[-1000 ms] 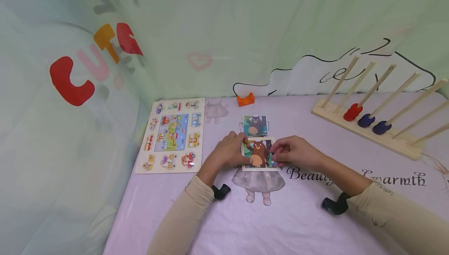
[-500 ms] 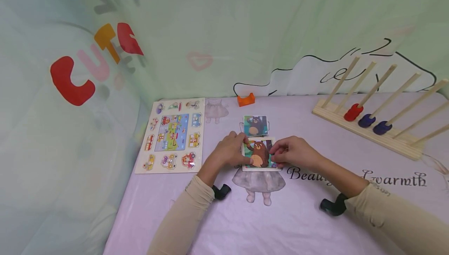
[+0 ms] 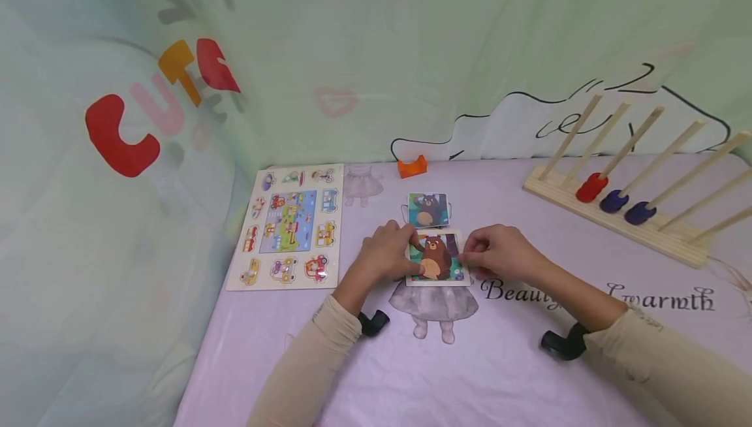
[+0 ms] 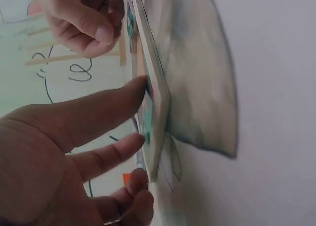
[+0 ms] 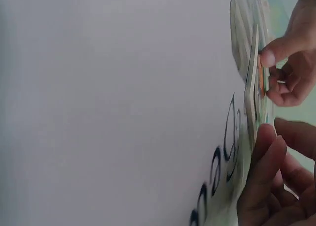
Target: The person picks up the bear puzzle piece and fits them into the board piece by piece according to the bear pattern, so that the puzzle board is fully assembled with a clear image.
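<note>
A bear jigsaw puzzle [image 3: 436,258] lies flat in a thin pale tray [image 3: 437,283] on the table. My left hand [image 3: 383,252] rests on its left side; in the left wrist view the thumb [image 4: 113,100] and a fingertip touch the top face. At the puzzle's right edge is my right hand [image 3: 502,254], fingers bent. Its fingertips [image 5: 277,144] come close together in the right wrist view, and I see no piece between them. Whether they touch the edge I cannot tell. Just behind the puzzle lies a square card [image 3: 428,209] with a similar bear picture.
To the left lies a wooden vehicle puzzle board [image 3: 235,280]. A wooden peg stand [image 3: 617,221] with red and blue beads stands at the right. An orange arched block [image 3: 412,166] sits at the back, near the hanging cloth [image 3: 364,35].
A white gap near the puzzle's right side has closed. My right hand has drawn back slightly to the right, off the picture. The left hand has stayed on the puzzle's left side.
</note>
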Demonstrator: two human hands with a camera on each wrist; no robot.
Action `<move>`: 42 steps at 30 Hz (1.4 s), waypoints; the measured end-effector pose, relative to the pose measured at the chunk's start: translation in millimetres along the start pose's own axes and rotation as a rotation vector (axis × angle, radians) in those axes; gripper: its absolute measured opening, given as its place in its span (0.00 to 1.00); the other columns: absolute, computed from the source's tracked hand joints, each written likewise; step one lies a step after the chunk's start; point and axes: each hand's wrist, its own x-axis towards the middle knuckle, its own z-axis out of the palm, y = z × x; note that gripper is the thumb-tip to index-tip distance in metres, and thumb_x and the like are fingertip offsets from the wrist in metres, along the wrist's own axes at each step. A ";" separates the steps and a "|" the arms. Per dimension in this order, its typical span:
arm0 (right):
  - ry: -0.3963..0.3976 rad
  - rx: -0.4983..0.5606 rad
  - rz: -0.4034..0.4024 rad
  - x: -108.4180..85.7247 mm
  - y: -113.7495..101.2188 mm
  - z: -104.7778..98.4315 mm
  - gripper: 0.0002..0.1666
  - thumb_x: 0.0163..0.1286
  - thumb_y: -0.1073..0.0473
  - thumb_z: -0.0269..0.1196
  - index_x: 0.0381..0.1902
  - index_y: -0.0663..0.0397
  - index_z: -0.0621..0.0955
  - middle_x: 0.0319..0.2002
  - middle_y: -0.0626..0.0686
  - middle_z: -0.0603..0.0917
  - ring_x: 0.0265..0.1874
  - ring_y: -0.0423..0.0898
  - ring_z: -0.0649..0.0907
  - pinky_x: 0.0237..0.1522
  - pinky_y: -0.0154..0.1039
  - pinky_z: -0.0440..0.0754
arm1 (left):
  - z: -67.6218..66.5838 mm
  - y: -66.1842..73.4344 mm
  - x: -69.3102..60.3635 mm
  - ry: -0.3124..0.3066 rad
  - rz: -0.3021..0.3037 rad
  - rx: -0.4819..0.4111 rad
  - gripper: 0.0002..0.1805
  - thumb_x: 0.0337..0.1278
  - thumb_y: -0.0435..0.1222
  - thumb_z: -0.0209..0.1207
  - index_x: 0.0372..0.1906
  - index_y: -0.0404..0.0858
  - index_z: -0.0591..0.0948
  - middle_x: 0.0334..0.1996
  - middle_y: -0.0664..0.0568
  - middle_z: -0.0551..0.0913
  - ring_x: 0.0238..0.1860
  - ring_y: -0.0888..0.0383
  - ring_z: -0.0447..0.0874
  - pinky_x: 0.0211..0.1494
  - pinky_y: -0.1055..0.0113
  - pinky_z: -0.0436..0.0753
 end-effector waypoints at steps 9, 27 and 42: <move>-0.110 0.022 -0.044 -4.3 11.9 -3.7 0.09 0.63 0.53 0.73 0.36 0.49 0.84 0.25 0.47 0.80 0.28 0.44 0.77 0.32 0.36 0.74 | 3.4 11.8 9.6 0.004 0.218 -0.051 0.06 0.60 0.43 0.68 0.33 0.47 0.84 0.28 0.58 0.77 0.34 0.62 0.75 0.33 0.68 0.71; -0.079 -0.020 -0.044 -3.5 5.8 0.3 0.11 0.59 0.54 0.76 0.33 0.50 0.83 0.24 0.47 0.78 0.25 0.44 0.76 0.29 0.35 0.73 | 6.5 27.5 22.1 -0.027 0.038 -0.103 0.19 0.53 0.52 0.74 0.19 0.49 0.79 0.18 0.61 0.75 0.24 0.63 0.75 0.25 0.70 0.67; -0.094 0.007 -0.012 -0.4 4.8 0.0 0.11 0.58 0.56 0.77 0.32 0.51 0.84 0.21 0.47 0.78 0.24 0.44 0.77 0.30 0.37 0.73 | 5.7 28.7 20.6 -0.033 0.018 -0.140 0.18 0.52 0.51 0.74 0.21 0.48 0.79 0.18 0.60 0.74 0.25 0.63 0.75 0.25 0.69 0.67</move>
